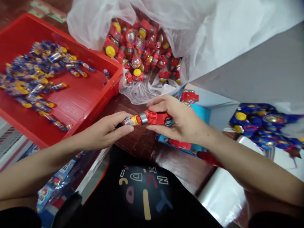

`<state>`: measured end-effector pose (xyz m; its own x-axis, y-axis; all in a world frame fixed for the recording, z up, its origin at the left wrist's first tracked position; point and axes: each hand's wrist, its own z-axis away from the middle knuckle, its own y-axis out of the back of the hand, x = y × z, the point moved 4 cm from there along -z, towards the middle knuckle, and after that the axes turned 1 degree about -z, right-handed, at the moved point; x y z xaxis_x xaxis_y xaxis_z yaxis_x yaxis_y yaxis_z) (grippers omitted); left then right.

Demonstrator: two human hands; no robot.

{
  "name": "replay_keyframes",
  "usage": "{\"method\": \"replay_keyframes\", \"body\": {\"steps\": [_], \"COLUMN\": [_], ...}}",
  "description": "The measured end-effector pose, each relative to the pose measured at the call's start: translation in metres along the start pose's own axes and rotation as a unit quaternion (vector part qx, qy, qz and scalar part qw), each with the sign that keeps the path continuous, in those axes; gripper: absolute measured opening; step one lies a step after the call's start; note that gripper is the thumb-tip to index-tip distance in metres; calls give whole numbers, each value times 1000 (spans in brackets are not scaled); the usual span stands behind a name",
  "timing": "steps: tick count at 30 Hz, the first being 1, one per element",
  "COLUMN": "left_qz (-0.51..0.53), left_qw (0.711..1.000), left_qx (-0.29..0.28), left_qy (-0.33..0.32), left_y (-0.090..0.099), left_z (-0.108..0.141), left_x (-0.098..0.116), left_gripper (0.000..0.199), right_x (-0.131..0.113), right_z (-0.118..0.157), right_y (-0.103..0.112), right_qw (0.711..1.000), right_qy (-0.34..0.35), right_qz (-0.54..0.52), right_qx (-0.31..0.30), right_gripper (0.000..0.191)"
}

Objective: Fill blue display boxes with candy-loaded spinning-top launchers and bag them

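My left hand pinches a small tube with a yellow end and a blue and clear wrapper. In my right hand is a red toy piece with a grey band, held level between thumb and fingers. The tube's yellow end meets the red tip of the toy piece, in line with it, above the dark brown table. Whether the two are joined cannot be made out.
Many similar tubes lie in a red bin at left. Red toy pieces fill a clear plastic bag behind my hands. At right are a light blue box, blue toy pieces and a roll of clear film.
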<state>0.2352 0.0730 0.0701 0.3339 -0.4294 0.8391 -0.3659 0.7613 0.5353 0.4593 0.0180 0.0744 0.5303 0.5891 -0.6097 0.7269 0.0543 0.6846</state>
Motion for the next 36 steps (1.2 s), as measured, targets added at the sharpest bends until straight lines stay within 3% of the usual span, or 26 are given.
{"method": "replay_keyframes", "body": {"steps": [3,5,9,11,13,15,17,19,21,23,27,31,34,36], "left_qz": [-48,-137,-362,-383,-319,-213,-95,28,134,171,10,-128,-210,-248], "left_qw": [997,985,899,886,921,964,989,990,970,958,986,968,947,930], "left_qx": [16,36,108,102,64,12,-48,-130,-205,-230,-132,-71,2,18], "left_qy": [-51,-101,-221,-241,-213,-160,-105,-49,-2,14,-99,-202,-244,-271], "left_y": [-14,-24,-44,-49,-46,-41,-40,-47,-58,-69,-77,-87,-96,-109], "left_z": [-8,-12,-20,-27,-38,-48,-56,-60,-63,-66,-80,-99,-114,-119], "left_x": [10,13,18,18,18,19,21,24,30,36,50,56,53,49], "left_gripper": [26,23,27,30,30,28,26,27,31,33,24,26,50,62], "right_x": [-7,-13,-13,-10,-12,-18,-24,-22,-16,-12,-19,-37,-41,-31], "right_z": [25,38,54,62,72,83,96,108,117,123,135,153,179,203], "right_y": [6,9,11,15,29,47,61,66,67,64,63,81,107,117], "right_qw": [997,994,981,965,970,988,986,973,967,965,950,923,892,858], "right_qy": [-9,-27,-185,-255,-237,-145,-61,-39,-55,-48,-41,-120,-238,-336], "right_qz": [76,110,45,-19,-27,47,156,226,247,257,307,360,380,386], "right_qx": [7,9,-38,-60,-42,3,24,2,-29,-29,47,59,59,30], "right_gripper": [33,34,34,40,62,86,79,61,52,50,53,53,68,76]}}
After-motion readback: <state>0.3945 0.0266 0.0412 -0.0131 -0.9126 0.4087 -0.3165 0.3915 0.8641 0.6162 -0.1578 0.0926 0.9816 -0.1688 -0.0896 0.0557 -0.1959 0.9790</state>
